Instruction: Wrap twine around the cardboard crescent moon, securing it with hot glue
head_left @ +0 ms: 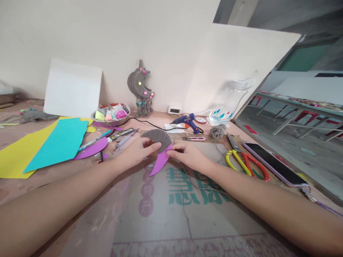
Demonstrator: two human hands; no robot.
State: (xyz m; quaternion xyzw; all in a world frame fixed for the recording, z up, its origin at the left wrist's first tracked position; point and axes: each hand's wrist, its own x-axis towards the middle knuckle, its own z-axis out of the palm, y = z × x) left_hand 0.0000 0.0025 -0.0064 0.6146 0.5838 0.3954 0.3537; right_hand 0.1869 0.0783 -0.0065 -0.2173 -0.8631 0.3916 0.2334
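Between my two hands is a purple crescent moon cutout (160, 161), its upper part wrapped in grey yarn (158, 136) and its lower tip bare. My left hand (138, 151) pinches the wrapped part between thumb and fingers. On the other side, my right hand (187, 154) is closed on the edge where the wrapping meets bare purple. A loose strand of yarn trails below my right hand toward a grey yarn ball (217, 131). Beneath the hands lies a printed plastic sheet (160, 221).
Scissors (238, 155) with yellow and red handles and a phone (274, 164) lie on the right. A blue glue gun (189, 122) and clear jug (226, 103) stand behind. Coloured sheets (57, 142), a bowl (112, 121) and a finished moon ornament (140, 87) are leftward.
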